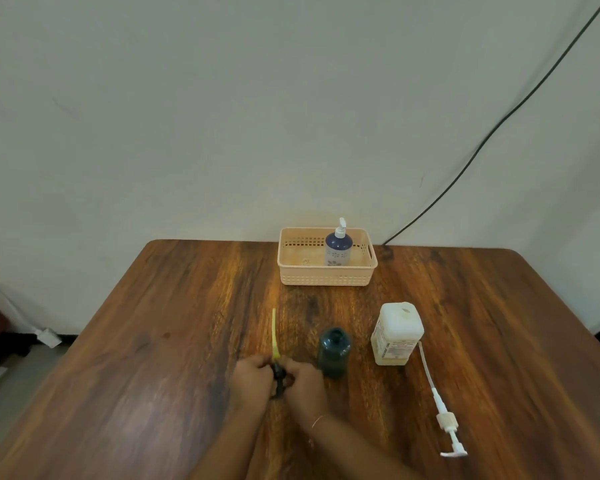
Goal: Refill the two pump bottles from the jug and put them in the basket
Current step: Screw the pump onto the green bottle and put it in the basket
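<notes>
Both hands together low on the wooden desk point(153, 341), closed around one small dark pump head point(278, 375). Left hand point(252, 375) curled on its left side, fingers folded in, no gap showing. Right hand point(307, 381) curled on its right side, likewise wrapped tight, thin band at the wrist. From the pump head, a yellowish dip tube point(274, 336) pointing away from the person, lying along or just over the desk; cannot tell which.

Just right of the right hand, an uncapped dark pump bottle point(334, 351), upright, neck open. Further right, near it but apart, the white jug point(397, 334), upright, cap off, pale liquid low inside. Beside the jug's near corner, a white pump point(445, 419) with long tube, flat on the desk, nozzle toward the near edge.

At the far edge by the wall, a peach basket point(327, 276); inside, toward its right half, a blue pump bottle point(339, 249), upright, white pump fitted.
</notes>
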